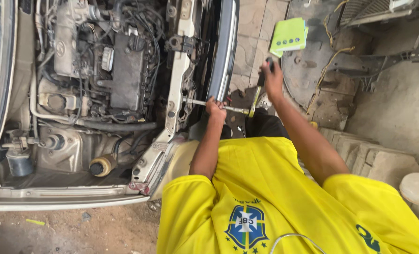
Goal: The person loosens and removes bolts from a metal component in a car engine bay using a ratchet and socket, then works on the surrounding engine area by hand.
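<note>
Hands on ratchet wrench (247, 106): left hand (215, 107) closed around extension bar (205, 103), right hand (271, 77) gripping handle beside car front panel (179, 70).

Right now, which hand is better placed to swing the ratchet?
Right: the right hand grips the ratchet handle; the left hand is wrapped round the extension bar by the car's front panel.

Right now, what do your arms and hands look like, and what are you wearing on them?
Both hands are bare: no gloves, rings or watch visible on the left hand or the right hand. The forearms are uncovered too. The short sleeves of a bright yellow jersey with a blue and green crest end above the elbows. A thin white cable loops over the chest.
</note>
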